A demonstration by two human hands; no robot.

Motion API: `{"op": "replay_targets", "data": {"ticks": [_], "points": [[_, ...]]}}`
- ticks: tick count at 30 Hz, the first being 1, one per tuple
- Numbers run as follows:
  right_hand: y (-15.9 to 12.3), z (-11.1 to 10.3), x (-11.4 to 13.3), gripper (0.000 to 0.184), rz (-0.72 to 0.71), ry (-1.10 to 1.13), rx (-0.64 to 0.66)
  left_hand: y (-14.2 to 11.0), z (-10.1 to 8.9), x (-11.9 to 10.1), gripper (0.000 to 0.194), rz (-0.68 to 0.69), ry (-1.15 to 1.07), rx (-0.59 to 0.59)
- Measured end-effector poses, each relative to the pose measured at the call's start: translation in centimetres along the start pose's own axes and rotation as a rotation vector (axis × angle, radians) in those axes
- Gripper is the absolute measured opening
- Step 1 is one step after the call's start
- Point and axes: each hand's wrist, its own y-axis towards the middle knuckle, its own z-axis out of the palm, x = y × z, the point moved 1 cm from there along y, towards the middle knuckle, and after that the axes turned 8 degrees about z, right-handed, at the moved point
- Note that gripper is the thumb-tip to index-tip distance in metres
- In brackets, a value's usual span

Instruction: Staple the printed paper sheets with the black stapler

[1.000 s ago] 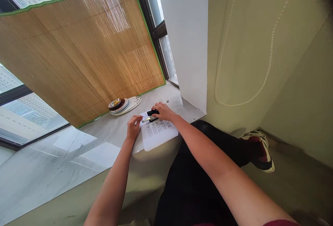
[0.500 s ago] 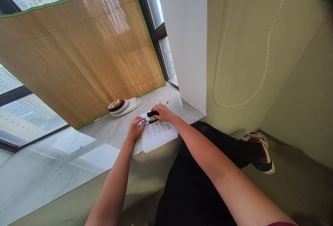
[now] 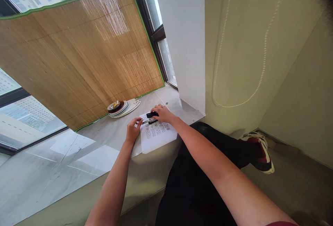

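Note:
My right hand (image 3: 163,113) grips a black stapler (image 3: 152,115) from above. The stapler's top arm is lifted apart from its black base, and a silver metal part (image 3: 146,121) shows between them. Just to the left is my left hand (image 3: 133,129), its thumb and forefinger pinched together at the end of the silver part. What lies between those fingertips is too small to make out. Under the stapler lies a white printed sheet (image 3: 157,137), close to the front edge of the sill.
A stack of plates (image 3: 118,110) stands behind my left hand on the grey sill (image 3: 88,139). Small dark bits (image 3: 167,103) lie beyond my right hand. A bamboo blind (image 3: 85,56) covers the window, and a bead cord (image 3: 214,80) hangs at the right.
My left hand has drawn slightly back to the left from the stapler, fingers more pinched. My right hand stays on the stapler. The view has shifted a little.

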Motion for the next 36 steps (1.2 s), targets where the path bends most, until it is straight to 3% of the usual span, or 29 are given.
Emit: {"op": "replay_targets", "data": {"ticks": [24, 30, 36], "points": [[0.14, 0.11, -0.04, 0.026, -0.004, -0.003, 0.02, 0.02, -0.37, -0.16, 0.025, 0.135, -0.08, 0.006], [0.02, 0.03, 0.08, 0.026, -0.007, 0.0, 0.011, 0.03, -0.36, -0.21, 0.014, 0.133, -0.105, -0.013], [-0.02, -0.13, 0.2, 0.026, -0.001, -0.003, 0.017, 0.0, -0.51, -0.33, 0.018, 0.103, -0.063, -0.006]]}}
